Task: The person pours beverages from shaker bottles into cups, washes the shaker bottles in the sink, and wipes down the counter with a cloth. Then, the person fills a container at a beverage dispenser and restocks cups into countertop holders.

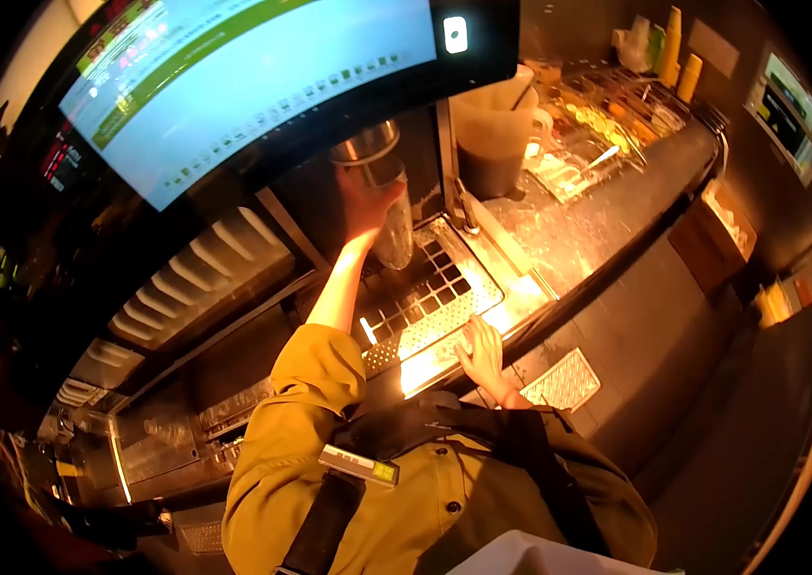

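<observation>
My left hand (368,203) is raised below the screen, its fingers wrapped round a shaker (394,225) with a metallic upper part and a clear, tapering lower part. The shaker hangs tilted over a black grid rack (435,283) in the counter. At the counter's front edge, my right hand (481,353) rests on the brightly lit metal strip, fingers spread and holding nothing. The perforated edge of the rack's tray lies just beyond it.
A large screen (262,86) hangs over the upper left. Right of the rack stand a pitcher of dark liquid (492,134) and a garnish tray (607,129) with bottles (672,46) behind. A cardboard box (710,240) is at the right; stacked white items (197,273) are at the left.
</observation>
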A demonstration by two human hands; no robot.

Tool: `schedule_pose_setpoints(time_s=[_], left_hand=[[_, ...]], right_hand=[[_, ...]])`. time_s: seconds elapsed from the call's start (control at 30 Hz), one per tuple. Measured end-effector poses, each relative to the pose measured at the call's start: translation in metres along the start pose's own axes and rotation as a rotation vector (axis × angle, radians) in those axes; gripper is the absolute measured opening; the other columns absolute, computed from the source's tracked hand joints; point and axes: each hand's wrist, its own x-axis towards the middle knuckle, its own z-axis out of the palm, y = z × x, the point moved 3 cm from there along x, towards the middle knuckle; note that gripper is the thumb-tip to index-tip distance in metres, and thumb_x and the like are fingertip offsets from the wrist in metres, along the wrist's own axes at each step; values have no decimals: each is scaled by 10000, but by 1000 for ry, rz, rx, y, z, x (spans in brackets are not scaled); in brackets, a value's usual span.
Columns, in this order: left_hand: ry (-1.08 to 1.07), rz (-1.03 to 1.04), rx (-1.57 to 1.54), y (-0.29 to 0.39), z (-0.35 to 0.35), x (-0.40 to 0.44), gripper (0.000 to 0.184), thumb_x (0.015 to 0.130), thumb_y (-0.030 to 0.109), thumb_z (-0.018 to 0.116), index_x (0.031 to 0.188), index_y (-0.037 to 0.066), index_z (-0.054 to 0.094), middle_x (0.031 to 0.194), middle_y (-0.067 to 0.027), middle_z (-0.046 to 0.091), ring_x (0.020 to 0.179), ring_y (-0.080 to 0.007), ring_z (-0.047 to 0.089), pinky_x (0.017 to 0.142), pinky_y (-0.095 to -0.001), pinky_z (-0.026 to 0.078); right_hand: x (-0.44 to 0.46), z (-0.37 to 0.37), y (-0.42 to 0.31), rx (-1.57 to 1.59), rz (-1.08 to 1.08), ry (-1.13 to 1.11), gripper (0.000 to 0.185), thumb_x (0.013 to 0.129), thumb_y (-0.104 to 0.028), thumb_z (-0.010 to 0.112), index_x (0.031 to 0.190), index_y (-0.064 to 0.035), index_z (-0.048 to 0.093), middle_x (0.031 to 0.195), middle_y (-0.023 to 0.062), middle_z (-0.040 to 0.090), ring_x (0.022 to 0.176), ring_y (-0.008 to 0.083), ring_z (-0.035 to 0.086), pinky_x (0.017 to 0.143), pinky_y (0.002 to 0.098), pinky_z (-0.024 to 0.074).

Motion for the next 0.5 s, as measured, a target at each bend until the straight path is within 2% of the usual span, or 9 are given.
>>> schedule_pose_setpoints(time_s=[0.1, 0.13, 0.33, 0.5], left_hand=[[36, 26, 227, -34, -12, -10, 1049, 647, 56, 735, 1357, 87, -37, 1221, -159, 389, 1146, -246, 394, 918, -358, 374], [37, 0, 154, -30, -9, -15, 1089, 635, 84, 750, 1362, 92, -61, 1229, -155, 384, 1154, -247, 385, 925, -360, 366], [193, -52, 333, -68, -7, -39, 1158, 586, 138, 787, 1364, 88, -70, 1279, -150, 345, 1186, -260, 342, 993, -370, 274], [257, -98, 294, -74, -3, -43, 1149, 565, 158, 794, 1361, 39, -26, 1274, -145, 347, 1193, -264, 326, 1002, -361, 255]], right_hand=[[0, -1, -1, -12, 9, 10, 467, 726, -211, 614, 1095, 25, 452, 1221, 197, 432, 1143, 341, 385, 959, 444, 267], [0, -1, -2, -17, 16, 6, 464, 726, -214, 614, 1091, 25, 455, 1218, 196, 435, 1142, 339, 388, 958, 444, 268], [2, -2, 1, -29, 39, -22, 461, 726, -219, 614, 1083, 32, 467, 1210, 204, 443, 1135, 336, 400, 955, 433, 277], [3, -4, 0, -45, 29, -18, 466, 720, -219, 619, 1079, 43, 478, 1206, 197, 456, 1133, 330, 409, 957, 421, 282]])
